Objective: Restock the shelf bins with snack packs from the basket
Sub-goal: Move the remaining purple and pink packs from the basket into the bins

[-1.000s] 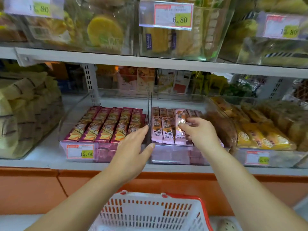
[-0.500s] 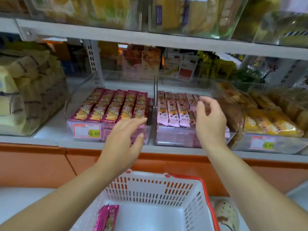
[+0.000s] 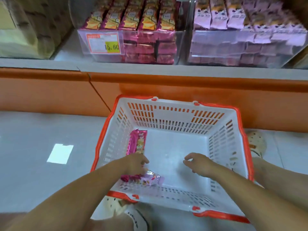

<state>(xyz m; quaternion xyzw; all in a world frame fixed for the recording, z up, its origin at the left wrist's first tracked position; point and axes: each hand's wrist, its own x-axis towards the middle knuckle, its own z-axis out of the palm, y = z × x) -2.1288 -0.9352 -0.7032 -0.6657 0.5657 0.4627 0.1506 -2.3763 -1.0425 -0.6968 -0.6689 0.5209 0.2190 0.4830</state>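
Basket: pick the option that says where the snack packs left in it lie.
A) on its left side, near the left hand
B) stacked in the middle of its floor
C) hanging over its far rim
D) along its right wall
A: in the basket, the magenta pack lies along the left wall and the pale pink pack sits in the near-left corner, right by the left hand.

Head camera looks steeply down, close over the basket (image 3: 173,114), shelf bins (image 3: 100,55) topmost

Even, bright overhead light; a glare patch on the floor (image 3: 60,153); motion blur throughout; wide-angle bending at edges.
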